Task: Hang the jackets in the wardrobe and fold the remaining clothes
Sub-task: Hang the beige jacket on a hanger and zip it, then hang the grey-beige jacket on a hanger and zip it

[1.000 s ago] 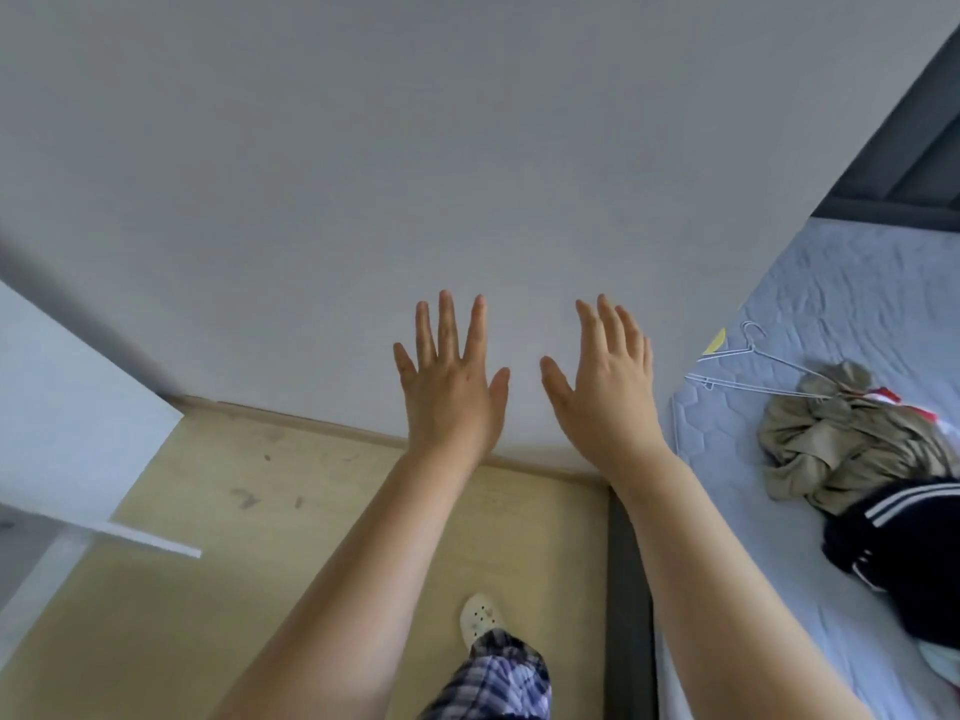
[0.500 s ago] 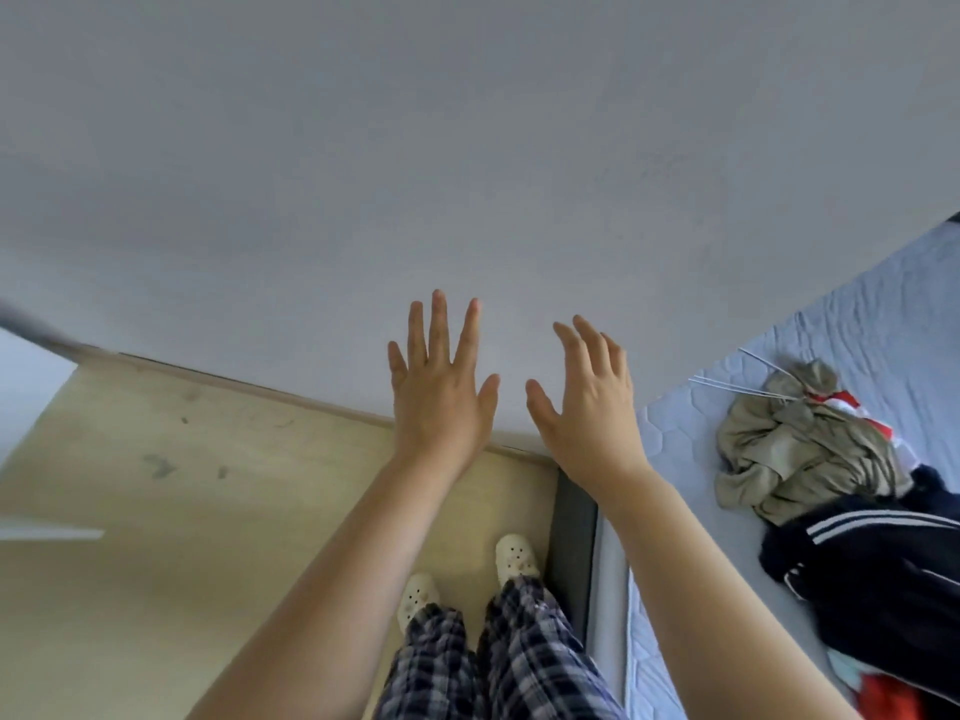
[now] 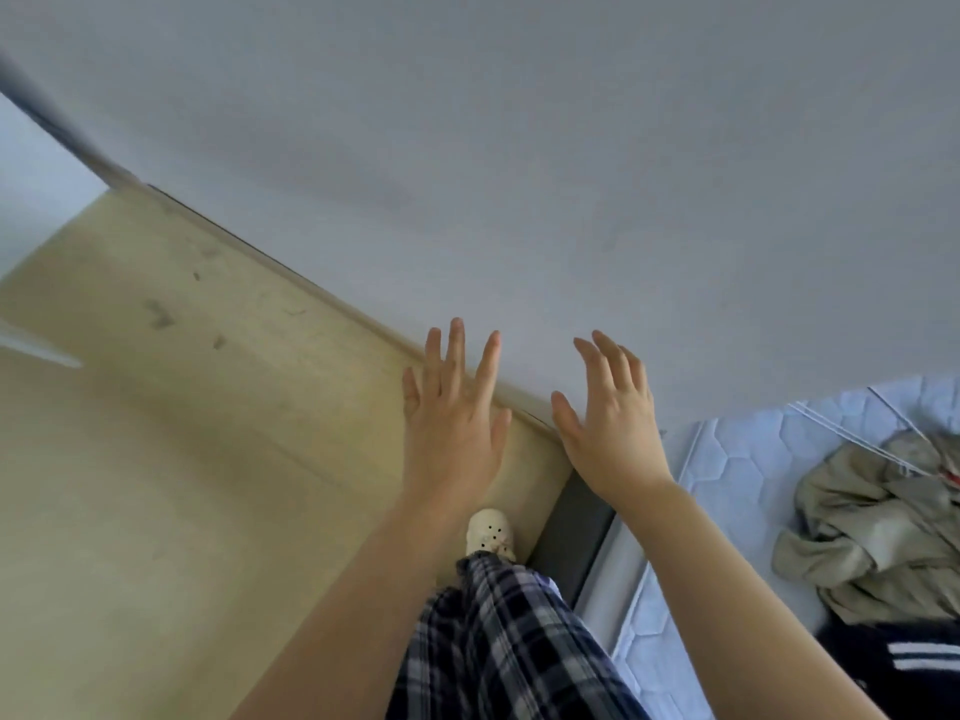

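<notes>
My left hand (image 3: 453,413) and my right hand (image 3: 609,420) are stretched out in front of me, fingers spread, holding nothing. They hover over the floor edge by the wall. A crumpled khaki garment (image 3: 872,527) lies on the mattress (image 3: 737,454) at the right, with thin white wire hangers (image 3: 857,423) beside it. Below it a dark jacket with white stripes (image 3: 914,667) shows at the frame's lower right corner. Both hands are well apart from the clothes.
A pale wall (image 3: 519,148) fills the top. The light wood floor (image 3: 182,459) spreads to the left. A dark bed frame (image 3: 569,532) edges the mattress. My checked trouser leg (image 3: 498,641) and a cream clog (image 3: 489,532) are below. A white panel (image 3: 31,163) stands far left.
The view has tilted and swung left, so the clothes have slid toward the right edge. Both hands stay spread and empty. Only one foot shows now.
</notes>
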Available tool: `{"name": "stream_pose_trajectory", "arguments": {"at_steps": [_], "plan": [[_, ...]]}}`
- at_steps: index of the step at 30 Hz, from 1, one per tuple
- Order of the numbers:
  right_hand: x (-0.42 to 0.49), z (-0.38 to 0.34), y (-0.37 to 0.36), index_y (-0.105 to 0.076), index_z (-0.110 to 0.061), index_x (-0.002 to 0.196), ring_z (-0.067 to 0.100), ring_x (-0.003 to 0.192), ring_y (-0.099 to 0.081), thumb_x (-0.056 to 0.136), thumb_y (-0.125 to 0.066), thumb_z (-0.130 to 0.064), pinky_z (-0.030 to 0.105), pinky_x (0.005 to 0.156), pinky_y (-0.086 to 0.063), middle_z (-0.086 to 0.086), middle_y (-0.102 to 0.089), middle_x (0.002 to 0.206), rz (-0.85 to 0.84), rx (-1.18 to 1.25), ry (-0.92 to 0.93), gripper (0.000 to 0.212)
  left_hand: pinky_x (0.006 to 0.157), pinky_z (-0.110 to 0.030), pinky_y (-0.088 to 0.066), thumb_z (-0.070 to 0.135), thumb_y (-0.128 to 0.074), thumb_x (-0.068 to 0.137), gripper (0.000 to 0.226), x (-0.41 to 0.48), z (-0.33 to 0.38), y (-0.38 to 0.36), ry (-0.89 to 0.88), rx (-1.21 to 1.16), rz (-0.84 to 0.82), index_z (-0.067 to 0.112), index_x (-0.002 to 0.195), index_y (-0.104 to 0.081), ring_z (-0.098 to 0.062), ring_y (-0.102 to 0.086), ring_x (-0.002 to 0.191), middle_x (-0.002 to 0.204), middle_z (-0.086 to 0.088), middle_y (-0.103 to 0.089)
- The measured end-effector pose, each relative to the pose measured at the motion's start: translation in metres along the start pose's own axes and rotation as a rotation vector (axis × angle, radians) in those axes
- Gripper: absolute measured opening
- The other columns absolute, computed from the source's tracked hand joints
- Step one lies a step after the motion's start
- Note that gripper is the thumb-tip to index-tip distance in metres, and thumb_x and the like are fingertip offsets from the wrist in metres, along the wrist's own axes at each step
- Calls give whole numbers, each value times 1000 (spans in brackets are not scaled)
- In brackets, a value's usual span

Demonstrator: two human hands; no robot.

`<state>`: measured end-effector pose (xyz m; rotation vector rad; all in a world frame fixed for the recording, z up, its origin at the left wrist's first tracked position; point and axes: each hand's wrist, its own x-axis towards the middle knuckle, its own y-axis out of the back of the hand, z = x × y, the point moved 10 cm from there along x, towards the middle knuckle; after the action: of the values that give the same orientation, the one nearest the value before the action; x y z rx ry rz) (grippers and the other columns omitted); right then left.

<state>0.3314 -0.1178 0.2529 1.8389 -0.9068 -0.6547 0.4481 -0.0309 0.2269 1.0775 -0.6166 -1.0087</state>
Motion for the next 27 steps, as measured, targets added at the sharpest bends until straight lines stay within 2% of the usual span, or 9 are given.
{"name": "stream_pose_trajectory", "arguments": {"at_steps": [3, 6, 8, 14, 18, 22, 27], "plan": [[-5, 22, -49, -40, -3, 138, 31, 134, -30, 92, -56, -24, 44, 111, -29, 15, -36, 147, 0, 7, -7, 53, 116, -50, -3, 40, -42, 96, 78, -8, -17, -45, 29, -34, 13, 31, 148, 16, -28, 12, 146, 160, -8, 11], [-10, 42, -94, -40, -3, 138, 31, 134, -30, 92, -55, -22, 43, 110, -30, 15, -36, 146, 5, 15, 16, 52, 115, -51, -5, 37, -48, 94, 80, -15, -28, -91, -16, -70, 55, 29, 150, 9, -29, 6, 147, 160, -9, 4], [-10, 54, -122, -40, -3, 138, 31, 134, -30, 93, -54, -21, 42, 110, -29, 15, -36, 146, 9, 11, 51, 51, 115, -52, -3, 37, -48, 94, 81, -17, -36, -126, -16, -57, 57, 31, 149, 12, -28, 8, 147, 160, -8, 6], [-11, 107, -181, -39, -3, 139, 30, 134, -30, 94, -51, -21, 40, 111, -26, 15, -38, 145, 104, 26, 70, 50, 115, -55, -8, 34, -52, 93, 80, -11, -46, -208, 29, -29, 111, 27, 152, 2, -30, 9, 147, 160, -10, 7], [-29, 147, -188, -37, -4, 141, 30, 135, -30, 96, -48, -22, 41, 111, -28, 14, -39, 145, 158, 85, 87, 49, 115, -57, -8, 40, -48, 94, 79, -22, -14, -233, 0, 75, 151, 28, 152, 5, -30, 10, 146, 160, -7, 11], [-80, 197, -164, -37, -5, 141, 29, 133, -31, 95, -49, -19, 40, 109, -29, 12, -41, 143, 206, 157, 81, 49, 115, -55, -7, 43, -43, 96, 74, -62, 49, -236, -22, 108, 172, 27, 152, 3, -29, 8, 147, 160, -8, 10], [-140, 265, -130, -37, -5, 141, 31, 131, -33, 95, -50, -17, 37, 107, -27, 13, -42, 141, 246, 240, -2, 49, 116, -53, -5, 43, -37, 99, 71, -90, 130, -260, -23, 159, 95, 27, 151, 9, -28, 12, 146, 159, -6, 15]]}}
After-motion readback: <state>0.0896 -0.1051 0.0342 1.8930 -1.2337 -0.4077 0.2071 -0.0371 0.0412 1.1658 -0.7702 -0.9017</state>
